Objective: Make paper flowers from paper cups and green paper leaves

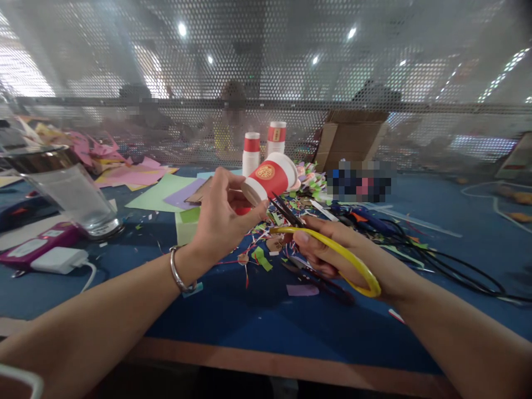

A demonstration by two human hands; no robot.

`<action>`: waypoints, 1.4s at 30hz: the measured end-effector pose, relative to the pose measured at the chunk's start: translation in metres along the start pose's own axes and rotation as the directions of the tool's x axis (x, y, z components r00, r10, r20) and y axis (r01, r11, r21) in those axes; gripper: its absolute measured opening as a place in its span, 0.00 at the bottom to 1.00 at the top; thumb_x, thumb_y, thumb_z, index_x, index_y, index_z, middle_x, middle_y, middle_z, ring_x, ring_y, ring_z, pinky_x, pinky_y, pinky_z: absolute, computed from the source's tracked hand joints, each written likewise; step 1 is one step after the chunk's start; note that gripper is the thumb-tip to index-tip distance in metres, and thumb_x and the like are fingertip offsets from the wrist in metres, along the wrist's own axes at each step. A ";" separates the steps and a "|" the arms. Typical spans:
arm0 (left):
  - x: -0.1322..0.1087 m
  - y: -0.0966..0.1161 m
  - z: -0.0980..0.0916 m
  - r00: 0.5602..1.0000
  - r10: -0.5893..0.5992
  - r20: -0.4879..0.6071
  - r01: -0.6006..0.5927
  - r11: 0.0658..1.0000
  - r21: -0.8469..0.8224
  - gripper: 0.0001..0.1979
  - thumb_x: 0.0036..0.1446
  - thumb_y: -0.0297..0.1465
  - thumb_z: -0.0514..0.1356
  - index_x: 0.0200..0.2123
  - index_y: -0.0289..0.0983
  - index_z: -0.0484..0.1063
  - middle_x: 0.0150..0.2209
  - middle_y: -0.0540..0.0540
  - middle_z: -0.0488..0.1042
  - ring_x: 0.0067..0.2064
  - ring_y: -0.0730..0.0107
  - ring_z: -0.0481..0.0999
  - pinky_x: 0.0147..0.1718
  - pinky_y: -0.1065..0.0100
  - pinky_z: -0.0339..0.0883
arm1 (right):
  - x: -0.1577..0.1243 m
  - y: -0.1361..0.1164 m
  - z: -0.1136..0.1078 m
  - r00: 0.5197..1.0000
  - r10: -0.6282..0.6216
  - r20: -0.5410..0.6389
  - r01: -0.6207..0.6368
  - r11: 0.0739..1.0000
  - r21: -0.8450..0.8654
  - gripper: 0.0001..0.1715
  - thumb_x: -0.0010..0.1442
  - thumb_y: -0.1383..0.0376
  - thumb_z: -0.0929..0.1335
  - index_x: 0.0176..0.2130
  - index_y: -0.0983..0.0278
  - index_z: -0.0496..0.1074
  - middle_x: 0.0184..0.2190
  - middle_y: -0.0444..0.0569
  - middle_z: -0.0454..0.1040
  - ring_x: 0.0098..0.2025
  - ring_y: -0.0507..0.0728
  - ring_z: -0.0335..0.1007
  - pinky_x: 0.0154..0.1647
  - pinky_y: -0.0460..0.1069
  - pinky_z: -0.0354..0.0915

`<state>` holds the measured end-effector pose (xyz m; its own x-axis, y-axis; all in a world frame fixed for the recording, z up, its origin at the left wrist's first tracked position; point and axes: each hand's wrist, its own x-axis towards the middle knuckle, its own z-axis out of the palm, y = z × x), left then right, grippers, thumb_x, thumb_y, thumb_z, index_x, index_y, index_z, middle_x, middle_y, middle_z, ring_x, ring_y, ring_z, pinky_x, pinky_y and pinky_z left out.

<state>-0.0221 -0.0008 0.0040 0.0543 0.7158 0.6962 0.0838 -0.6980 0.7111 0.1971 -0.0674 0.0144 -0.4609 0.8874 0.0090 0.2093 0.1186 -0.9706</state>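
Tilted on its side, a red and white paper cup [272, 176] with a gold emblem is held by my left hand [226, 216], fingers behind it and thumb at its base end. My right hand [328, 244] grips yellow-handled scissors [353, 249]. Their dark blades point up and left and reach the lower edge of the cup; whether they touch it I cannot tell. Beneath both hands lie coloured paper scraps [261, 259] and a second, dark pair of scissors [318, 280].
Stacked paper cups [251, 158] and a cardboard box [351, 138] stand at the back. At left are a glass [77, 191], a purple power strip [45, 244] and green paper sheets [160, 194]. Black cable [449, 260] loops at right. A perforated metal screen [282, 72] rises behind the table.
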 end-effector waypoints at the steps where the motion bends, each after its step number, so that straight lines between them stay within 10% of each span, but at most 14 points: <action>1: 0.000 0.000 0.000 1.000 0.013 -0.004 -0.012 1.000 0.023 0.22 0.50 0.30 0.72 0.40 0.41 0.60 0.35 0.51 0.77 0.35 0.70 0.81 0.33 0.68 0.77 | 0.000 -0.001 0.002 1.000 -0.006 -0.002 0.006 1.000 0.006 0.24 0.69 0.43 0.68 0.39 0.61 0.66 0.23 0.35 0.58 0.21 0.46 0.48 0.19 0.43 0.48; 13: -0.005 0.008 0.002 0.999 -0.022 -0.042 0.024 0.999 0.031 0.25 0.49 0.29 0.73 0.42 0.42 0.60 0.37 0.52 0.76 0.36 0.69 0.80 0.38 0.65 0.77 | -0.003 -0.004 0.013 0.999 -0.030 -0.038 0.029 0.999 -0.016 0.22 0.66 0.45 0.71 0.43 0.61 0.69 0.23 0.36 0.55 0.21 0.47 0.47 0.18 0.44 0.47; 33: -0.004 0.004 0.001 0.939 0.327 -0.108 -0.303 0.933 0.195 0.27 0.47 0.27 0.73 0.46 0.43 0.63 0.45 0.50 0.69 0.42 0.68 0.76 0.42 0.63 0.75 | -0.003 -0.014 0.021 0.994 -0.091 -0.053 0.082 0.985 -0.151 0.34 0.67 0.38 0.64 0.55 0.61 0.76 0.18 0.38 0.57 0.19 0.51 0.49 0.21 0.48 0.52; 42: -0.008 0.013 0.006 0.998 0.046 -0.044 -0.047 0.999 -0.012 0.23 0.50 0.28 0.71 0.42 0.42 0.59 0.38 0.51 0.72 0.35 0.70 0.77 0.37 0.63 0.74 | 0.003 -0.009 0.020 0.995 -0.097 -0.008 0.094 0.984 -0.153 0.34 0.66 0.35 0.64 0.45 0.61 0.77 0.17 0.38 0.56 0.19 0.51 0.50 0.20 0.48 0.51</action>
<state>-0.0152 -0.0155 0.0073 0.0143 0.6814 0.7318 0.0691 -0.7308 0.6791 0.1766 -0.0744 0.0187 -0.4725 0.8751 0.1047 0.2946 0.2687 -0.9170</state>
